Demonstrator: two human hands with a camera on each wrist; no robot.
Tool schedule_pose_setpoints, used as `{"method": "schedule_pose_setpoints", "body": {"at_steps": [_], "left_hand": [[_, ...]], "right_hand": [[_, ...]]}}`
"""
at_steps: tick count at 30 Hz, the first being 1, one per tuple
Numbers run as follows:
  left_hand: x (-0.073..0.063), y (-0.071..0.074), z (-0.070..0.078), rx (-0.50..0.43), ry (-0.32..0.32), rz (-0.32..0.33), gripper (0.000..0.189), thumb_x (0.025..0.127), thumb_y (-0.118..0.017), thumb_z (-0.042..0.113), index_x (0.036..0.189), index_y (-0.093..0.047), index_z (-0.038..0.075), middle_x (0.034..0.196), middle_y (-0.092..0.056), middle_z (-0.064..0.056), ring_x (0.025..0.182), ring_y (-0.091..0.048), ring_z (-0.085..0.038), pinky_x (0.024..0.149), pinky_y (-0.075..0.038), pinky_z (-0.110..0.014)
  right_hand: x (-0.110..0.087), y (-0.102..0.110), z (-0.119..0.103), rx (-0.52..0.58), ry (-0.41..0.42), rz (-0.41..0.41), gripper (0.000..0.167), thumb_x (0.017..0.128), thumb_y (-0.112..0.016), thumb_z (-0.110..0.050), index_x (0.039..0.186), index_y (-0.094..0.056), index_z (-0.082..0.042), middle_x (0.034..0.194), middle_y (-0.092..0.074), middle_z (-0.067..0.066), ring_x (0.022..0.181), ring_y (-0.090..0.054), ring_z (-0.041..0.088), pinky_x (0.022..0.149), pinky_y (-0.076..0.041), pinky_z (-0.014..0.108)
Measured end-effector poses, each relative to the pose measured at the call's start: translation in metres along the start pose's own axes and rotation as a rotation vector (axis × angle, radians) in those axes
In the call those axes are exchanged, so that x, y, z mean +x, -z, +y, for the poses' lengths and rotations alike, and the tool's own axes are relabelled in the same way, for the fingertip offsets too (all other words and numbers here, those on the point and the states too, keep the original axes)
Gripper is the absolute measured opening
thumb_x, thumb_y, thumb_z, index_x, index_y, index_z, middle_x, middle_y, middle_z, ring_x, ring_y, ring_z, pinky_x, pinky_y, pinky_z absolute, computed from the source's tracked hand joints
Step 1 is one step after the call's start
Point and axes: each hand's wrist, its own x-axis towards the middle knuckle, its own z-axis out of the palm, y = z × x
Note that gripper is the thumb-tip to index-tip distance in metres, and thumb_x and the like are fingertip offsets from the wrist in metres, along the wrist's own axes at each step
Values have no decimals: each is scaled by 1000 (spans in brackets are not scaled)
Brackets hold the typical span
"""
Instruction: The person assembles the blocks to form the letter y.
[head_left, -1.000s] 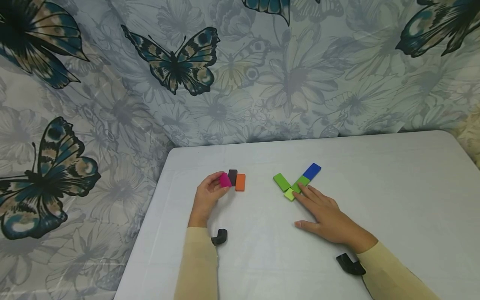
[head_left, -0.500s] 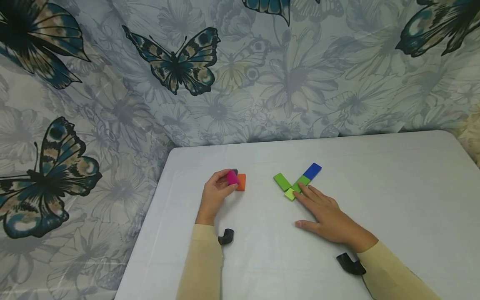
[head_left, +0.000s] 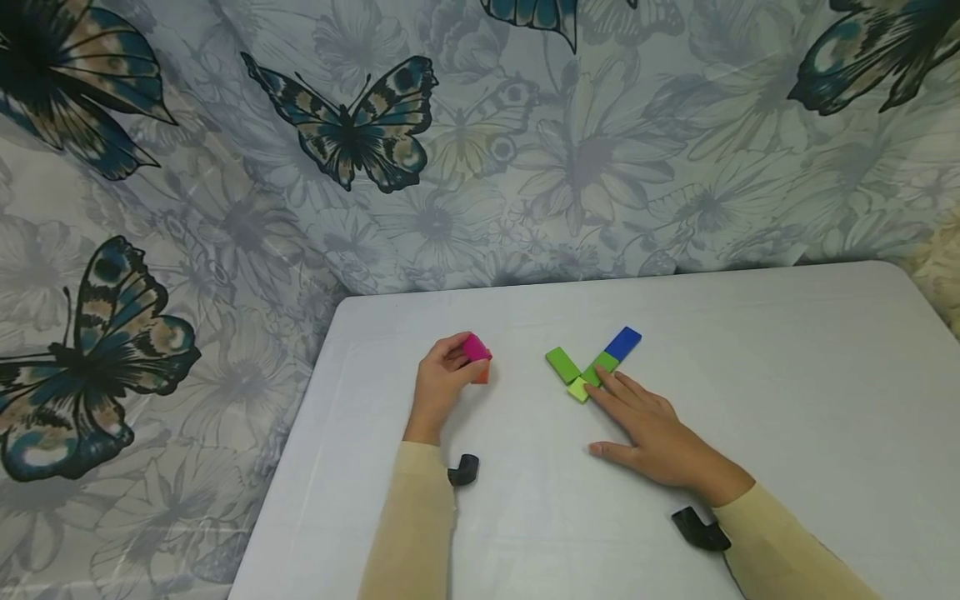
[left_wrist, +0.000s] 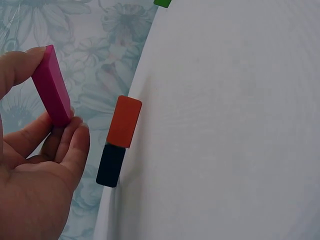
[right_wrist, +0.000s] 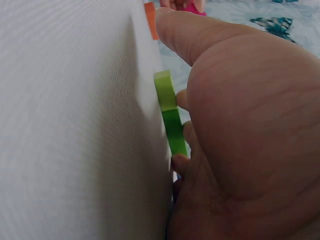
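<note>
Raised over the left part of the table, my left hand (head_left: 440,382) pinches a magenta block (head_left: 476,347) between thumb and fingertips. Below it lie an orange block (left_wrist: 125,121) and a dark block (left_wrist: 110,166), end to end in the left wrist view; in the head view the dark one is hidden. My right hand (head_left: 660,437) lies with fingers extended, fingertips at a lime block (head_left: 577,389) and a green block (head_left: 599,368). A blue block (head_left: 623,342) continues from that green one. Another green block (head_left: 562,364) slants off to the left.
The white-covered table (head_left: 525,500) ends at a far edge against a butterfly-patterned cloth (head_left: 480,208). Black wrist-worn pieces (head_left: 701,529) stick out beside both sleeves. A gap of white tabletop separates the two groups of blocks.
My left hand has moved right and slightly away from me with the magenta block, which now covers the dark block and part of the orange one. My right hand has stayed in place.
</note>
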Motion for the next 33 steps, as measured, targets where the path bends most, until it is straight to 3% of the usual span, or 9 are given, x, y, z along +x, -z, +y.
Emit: {"method": "schedule_pose_setpoints", "body": {"at_steps": [7, 14, 16, 21, 33], "left_hand": [[4, -13, 3, 14, -21, -8, 57, 91, -92, 13, 142, -69, 3, 135, -66, -11, 120, -67, -29, 98, -58, -33], [6, -25, 4, 3, -23, -31, 57, 92, -91, 11, 143, -68, 4, 133, -67, -12, 118, -67, -29, 73, -60, -27], [7, -29, 4, 10, -31, -34, 57, 92, -90, 11, 144, -67, 4, 134, -66, -11, 119, -67, -29, 78, -60, -28], [11, -39, 4, 24, -62, -32, 58, 91, -90, 8, 143, -67, 0, 134, -65, -12, 120, -66, -29, 104, -55, -36], [20, -62, 0, 3, -88, -17, 59, 90, -91, 6, 142, -66, -2, 131, -65, -12, 118, -64, -28, 108, -52, -39]], "right_hand": [[0, 0, -1, 0, -10, -11, 90, 102, -71, -59, 171, -37, -14, 180, -17, 13, 163, -12, 42, 118, -20, 71], [0, 1, -1, -6, 0, -6, 90, 102, -71, -60, 171, -37, -13, 180, -17, 13, 163, -12, 42, 117, -21, 72], [0, 2, -1, -10, -2, -7, 90, 102, -71, -60, 171, -37, -13, 180, -17, 13, 163, -12, 43, 117, -21, 72], [0, 1, -1, -5, -12, -13, 90, 102, -70, -61, 171, -37, -14, 180, -17, 13, 163, -12, 42, 118, -20, 71], [1, 0, 0, -6, -24, -12, 90, 101, -73, -59, 171, -37, -15, 180, -18, 13, 163, -12, 42, 118, -21, 71]]}}
